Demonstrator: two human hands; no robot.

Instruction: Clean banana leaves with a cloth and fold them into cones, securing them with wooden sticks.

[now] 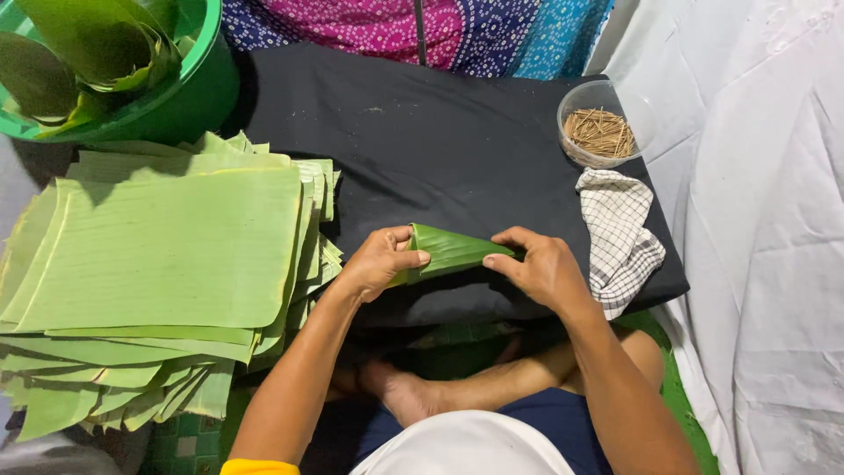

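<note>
Two hands on one rolled banana leaf (pixel 453 251), just below the centre of the frame, over the near edge of the black padded surface (pixel 440 132). Left hand (pixel 380 261) closed around the wide end, thumb pressed on top; right hand (pixel 543 268) closed over the narrow end, fingers curled around it. Both grips clenched on the leaf, neither released.

Likely risks, judged from this position: too much thumb pressure and a split along the ribs of the leaf; too loose a hold on the narrow end and the roll springing open again.

Further out: a tall stack of flat leaf sheets (pixel 167 255) at the left of the frame, its edge close to the left wrist, easy to knock. Green basin (pixel 198 79) with more leaves at upper left. At upper right a clear bowl of thin sticks (pixel 600 132), near the surface edge, easy to tip with a careless reach. Checked cloth (pixel 620 237) just below it, beside the right hand.
</note>
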